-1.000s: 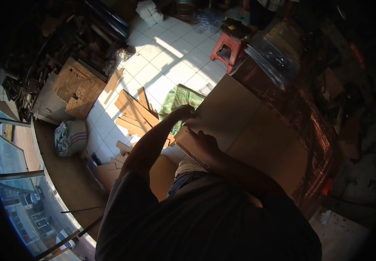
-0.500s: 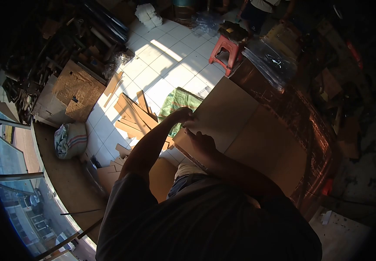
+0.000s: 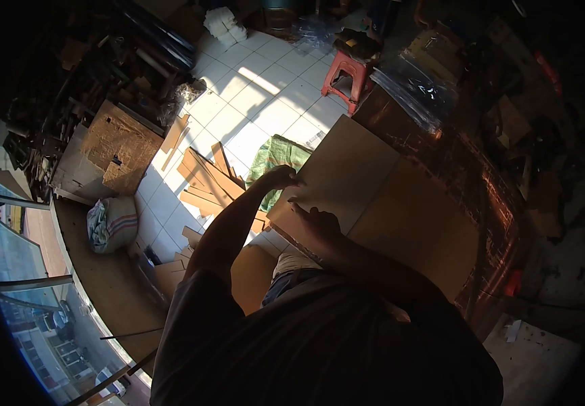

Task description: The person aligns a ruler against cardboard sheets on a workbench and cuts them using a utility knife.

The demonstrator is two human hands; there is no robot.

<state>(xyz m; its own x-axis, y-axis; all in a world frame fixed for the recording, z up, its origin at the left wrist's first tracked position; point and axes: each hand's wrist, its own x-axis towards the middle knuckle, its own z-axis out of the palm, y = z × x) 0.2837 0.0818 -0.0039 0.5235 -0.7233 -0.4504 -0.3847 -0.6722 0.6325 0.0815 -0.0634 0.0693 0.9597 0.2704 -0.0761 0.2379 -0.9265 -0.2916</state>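
A large flat brown sheet (image 3: 400, 203), with a straight line across it, lies on the table in front of me. At its left corner my left hand (image 3: 282, 177) touches the edge, fingers bent downward; shadow hides whether they grip anything. My right hand (image 3: 318, 222) is just nearer to my body, over the sheet's near corner, with index finger stretched out and thumb raised apart from it. Nothing can be made out in this hand. A gap separates the two hands.
Beyond the left hand, a green woven sack (image 3: 275, 159) and loose brown strips (image 3: 211, 179) lie on white floor tiles. A red stool (image 3: 346, 78) and plastic-wrapped sheets (image 3: 414, 91) stand past the table (image 3: 465, 152). At left are a stuffed sack (image 3: 113, 223) and scrap boards (image 3: 120, 145).
The view has shifted slightly, and the person at the top is now mostly out of sight. Both hands keep nearly the same places by the sheet's corner, with only slight finger movement.
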